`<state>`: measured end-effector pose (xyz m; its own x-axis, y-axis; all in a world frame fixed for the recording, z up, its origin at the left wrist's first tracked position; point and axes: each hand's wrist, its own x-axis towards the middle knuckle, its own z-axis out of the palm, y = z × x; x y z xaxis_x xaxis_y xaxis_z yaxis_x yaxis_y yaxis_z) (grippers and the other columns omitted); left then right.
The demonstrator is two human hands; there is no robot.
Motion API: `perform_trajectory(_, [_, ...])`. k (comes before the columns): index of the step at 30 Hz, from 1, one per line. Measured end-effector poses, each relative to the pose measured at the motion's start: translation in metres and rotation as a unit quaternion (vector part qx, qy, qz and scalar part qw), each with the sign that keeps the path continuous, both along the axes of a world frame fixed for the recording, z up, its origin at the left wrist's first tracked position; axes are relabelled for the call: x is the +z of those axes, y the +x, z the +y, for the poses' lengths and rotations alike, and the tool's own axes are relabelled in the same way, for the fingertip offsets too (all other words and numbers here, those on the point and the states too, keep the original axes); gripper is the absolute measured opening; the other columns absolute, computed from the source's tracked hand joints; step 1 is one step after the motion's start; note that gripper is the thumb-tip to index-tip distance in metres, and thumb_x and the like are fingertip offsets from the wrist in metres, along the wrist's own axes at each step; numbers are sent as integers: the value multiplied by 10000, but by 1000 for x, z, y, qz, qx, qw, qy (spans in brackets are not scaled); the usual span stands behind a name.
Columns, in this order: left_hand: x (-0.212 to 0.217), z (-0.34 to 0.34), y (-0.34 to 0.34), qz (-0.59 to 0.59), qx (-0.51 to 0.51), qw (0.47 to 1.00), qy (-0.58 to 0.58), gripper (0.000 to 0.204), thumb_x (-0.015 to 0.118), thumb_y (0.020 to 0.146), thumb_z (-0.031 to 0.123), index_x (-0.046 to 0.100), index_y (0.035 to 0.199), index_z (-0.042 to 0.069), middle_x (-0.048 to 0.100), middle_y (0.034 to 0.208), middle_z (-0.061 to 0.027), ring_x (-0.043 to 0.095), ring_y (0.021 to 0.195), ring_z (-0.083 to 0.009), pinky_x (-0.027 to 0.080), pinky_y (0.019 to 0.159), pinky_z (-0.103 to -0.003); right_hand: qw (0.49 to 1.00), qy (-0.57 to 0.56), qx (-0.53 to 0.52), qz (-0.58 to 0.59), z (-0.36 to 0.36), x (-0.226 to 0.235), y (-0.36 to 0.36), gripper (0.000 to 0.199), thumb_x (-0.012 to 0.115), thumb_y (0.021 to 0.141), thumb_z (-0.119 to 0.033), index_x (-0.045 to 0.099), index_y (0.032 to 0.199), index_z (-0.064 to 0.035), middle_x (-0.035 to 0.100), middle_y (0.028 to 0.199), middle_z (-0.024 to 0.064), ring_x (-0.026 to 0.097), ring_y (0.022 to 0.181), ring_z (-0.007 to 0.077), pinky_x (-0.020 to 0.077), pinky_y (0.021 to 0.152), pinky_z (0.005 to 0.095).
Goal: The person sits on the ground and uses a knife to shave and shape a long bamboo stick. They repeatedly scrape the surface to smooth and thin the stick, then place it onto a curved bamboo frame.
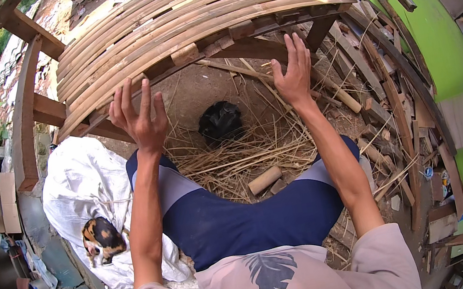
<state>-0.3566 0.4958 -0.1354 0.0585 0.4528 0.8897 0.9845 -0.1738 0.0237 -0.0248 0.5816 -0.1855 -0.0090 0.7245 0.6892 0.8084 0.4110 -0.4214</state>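
Observation:
In front of me stands a wooden bench (pixel 185 19) with a seat of long bamboo slats and dark timber side frames. My left hand (pixel 140 117) is raised at the left part of its front edge, fingers spread and holding nothing. Near the right part of that edge is my right hand (pixel 293 71), likewise open, its fingers stretched upward. Whether either hand touches the bench I cannot tell. Between my arms, a crumpled black plastic bag (pixel 221 122) lies on the ground beyond a litter of thin bamboo strips (pixel 246 157).
A calico cat (pixel 103 240) lies curled on a white sack (pixel 85 176) at my left. A short bamboo piece (pixel 265 180) lies between my legs. Scrap wood (pixel 390 98) is heaped along the right, beside a green panel (pixel 451 56). A low block wall (pixel 61 267) runs down the left.

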Motion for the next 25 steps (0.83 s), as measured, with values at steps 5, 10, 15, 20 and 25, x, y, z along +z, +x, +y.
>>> perform_trajectory(5, [-79,17,71,-120,-199,877,-422,256,702,861,162,700,1107,94,688,1094,-83,646,1029,-302,510,854,-426,932,-356,59,25,-83,-142,16,437,635,884,-186,579,1287,-26,584,1284,204,493,1254,393,385,1061,483])
perform_trajectory(10, [-195,30,53,-254,79,774,-575,723,730,854,261,384,1458,63,504,1375,-254,522,1251,-395,447,1048,-438,909,-369,136,-140,-97,-164,-39,513,617,920,-272,521,1359,-25,514,1379,229,452,1301,404,334,1124,470])
perform_trajectory(15, [-279,8,17,-416,101,628,-650,946,778,756,250,269,1531,64,447,1441,-288,497,1298,-382,426,1074,-432,912,-392,93,77,-47,-173,-102,525,577,959,-340,506,1367,-17,548,1346,230,514,1255,399,409,1061,468])
perform_trajectory(20, [-261,-4,24,-466,33,586,-662,653,728,759,162,536,1374,59,638,1203,-225,632,1100,-343,498,928,-419,839,-538,33,78,-24,-189,-115,570,636,933,-331,485,1382,-14,595,1296,228,590,1175,374,470,979,466])
perform_trajectory(25, [-224,8,21,-539,51,514,-665,556,666,822,134,568,1366,72,665,1119,-167,651,925,-250,521,828,-453,758,-640,125,-10,-26,-239,-101,781,771,834,-267,375,1477,-66,502,1419,209,500,1296,368,433,1068,454])
